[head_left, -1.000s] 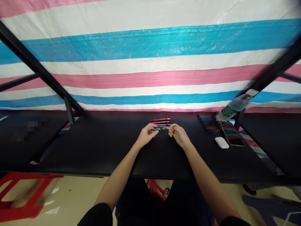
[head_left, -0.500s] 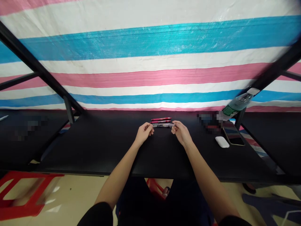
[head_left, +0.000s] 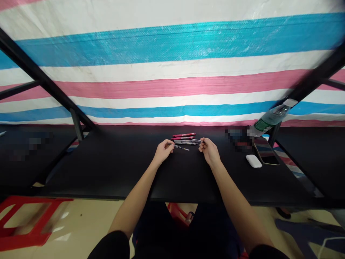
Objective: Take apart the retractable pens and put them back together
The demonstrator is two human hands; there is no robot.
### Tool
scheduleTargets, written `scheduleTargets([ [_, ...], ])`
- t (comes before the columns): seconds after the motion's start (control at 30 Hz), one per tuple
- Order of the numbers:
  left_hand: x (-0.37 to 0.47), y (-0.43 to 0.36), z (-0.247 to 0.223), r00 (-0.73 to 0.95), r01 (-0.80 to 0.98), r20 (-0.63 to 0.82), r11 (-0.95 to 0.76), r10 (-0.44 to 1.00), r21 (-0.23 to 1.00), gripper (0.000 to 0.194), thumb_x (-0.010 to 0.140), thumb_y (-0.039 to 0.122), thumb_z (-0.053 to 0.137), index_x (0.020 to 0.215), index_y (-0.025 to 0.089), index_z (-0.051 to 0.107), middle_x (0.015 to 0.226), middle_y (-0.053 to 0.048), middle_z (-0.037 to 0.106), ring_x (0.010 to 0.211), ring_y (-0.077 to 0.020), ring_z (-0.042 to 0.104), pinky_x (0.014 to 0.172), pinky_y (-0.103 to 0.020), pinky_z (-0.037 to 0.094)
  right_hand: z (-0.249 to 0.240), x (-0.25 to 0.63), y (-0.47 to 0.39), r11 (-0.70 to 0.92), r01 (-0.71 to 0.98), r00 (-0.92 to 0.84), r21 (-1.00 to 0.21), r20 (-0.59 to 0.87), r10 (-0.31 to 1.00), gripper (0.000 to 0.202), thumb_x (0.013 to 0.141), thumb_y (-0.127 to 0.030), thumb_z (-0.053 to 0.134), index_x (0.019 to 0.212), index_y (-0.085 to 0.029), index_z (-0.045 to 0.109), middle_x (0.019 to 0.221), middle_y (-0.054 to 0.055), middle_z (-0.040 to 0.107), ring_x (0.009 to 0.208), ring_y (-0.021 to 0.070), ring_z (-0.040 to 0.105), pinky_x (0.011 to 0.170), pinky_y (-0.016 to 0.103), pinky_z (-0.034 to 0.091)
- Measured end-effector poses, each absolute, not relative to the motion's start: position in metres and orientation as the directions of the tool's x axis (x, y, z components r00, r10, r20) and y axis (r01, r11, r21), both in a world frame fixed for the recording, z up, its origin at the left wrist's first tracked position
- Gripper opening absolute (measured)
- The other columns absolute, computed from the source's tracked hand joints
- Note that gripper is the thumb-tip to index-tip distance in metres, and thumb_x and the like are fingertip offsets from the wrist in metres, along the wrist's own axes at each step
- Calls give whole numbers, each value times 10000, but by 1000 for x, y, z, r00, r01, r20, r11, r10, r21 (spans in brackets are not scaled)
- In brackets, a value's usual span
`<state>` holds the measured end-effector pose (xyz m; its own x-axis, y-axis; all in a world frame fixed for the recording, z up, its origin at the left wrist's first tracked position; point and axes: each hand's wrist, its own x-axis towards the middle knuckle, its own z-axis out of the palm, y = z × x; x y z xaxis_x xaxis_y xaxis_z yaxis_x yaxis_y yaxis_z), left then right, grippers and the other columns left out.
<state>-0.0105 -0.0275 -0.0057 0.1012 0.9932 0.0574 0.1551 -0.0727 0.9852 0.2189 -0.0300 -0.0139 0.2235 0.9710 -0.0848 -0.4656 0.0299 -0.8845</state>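
My left hand (head_left: 163,151) pinches one end of a slim pen piece with a thin refill (head_left: 182,148), which points right and slightly toward me. In the fingers of my right hand (head_left: 210,151) is a short clear pen barrel (head_left: 197,140), pointing left; its far end is hidden by the fingers. The two pieces are apart. Just beyond my hands, red pens (head_left: 183,137) lie side by side on the black table (head_left: 121,162). Clear and grey pens (head_left: 185,142) lie on the near side of them, partly behind the held pieces.
On the right stand a water bottle (head_left: 271,119), a phone (head_left: 266,153) and a white earphone case (head_left: 253,161). Black metal bars (head_left: 58,91) slope up at both sides. A striped sheet (head_left: 172,86) hangs behind the table. A red stool (head_left: 32,230) is at lower left.
The thin refill piece now shows in my left hand, angled away from the row of pens. The clear barrel in my right hand has come away to the right of it.
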Motion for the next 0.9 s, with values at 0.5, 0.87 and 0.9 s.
scheduleTargets([
  [0.5,-14,-26,-7,73,207,75,-88,995,974,158,773,313,579,837,172,613,599,24,559,535,-104,512,532,-228,395,-15,215,-34,-76,-346,92,-935,-114,989,219,699,-382,668,777,-177,656,548,-25,513,497,109,476,471,256,387],
  [0.87,-10,-28,-4,23,62,15,-16,1000,998,159,742,310,617,805,169,581,625,12,582,528,-96,508,480,-215,349,-12,214,-34,-34,-419,113,-907,-89,990,213,688,-363,707,776,-172,675,560,-26,500,545,106,483,481,234,387],
  [0.9,-9,-28,-4,27,19,-4,3,1000,1000,168,732,308,632,798,167,569,644,3,598,530,-94,508,473,-214,345,-12,215,-34,-32,-439,111,-898,-90,990,214,688,-362,713,781,-173,676,571,-26,498,556,108,488,480,233,389],
])
